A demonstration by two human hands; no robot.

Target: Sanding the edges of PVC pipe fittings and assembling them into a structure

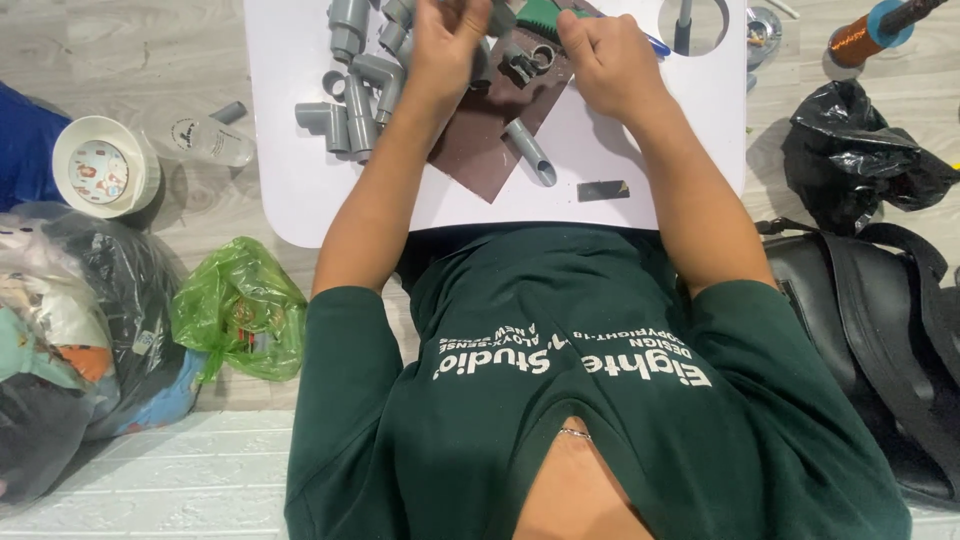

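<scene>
On a small white table (pixel 290 190) lie several grey plastic pipe fittings (pixel 350 110) and a dark brown sheet (pixel 480 140). My left hand (pixel 447 42) is closed around a grey pipe fitting (pixel 497 18) above the sheet. My right hand (pixel 612 62) is curled beside it, fingers closed over small parts near a green piece (pixel 545 17); what it grips is hidden. A short grey pipe (pixel 530 152) lies on the sheet below both hands. Small metal rings (pixel 530 62) sit between the hands.
A small dark flat piece (pixel 603 190) lies near the table's front edge. On the floor: a roll of tape (pixel 100 165), a clear bottle (pixel 205 138), a green bag (pixel 240 310), dark bags at left, a black bag (pixel 860 150), a copper wire spool (pixel 855 40).
</scene>
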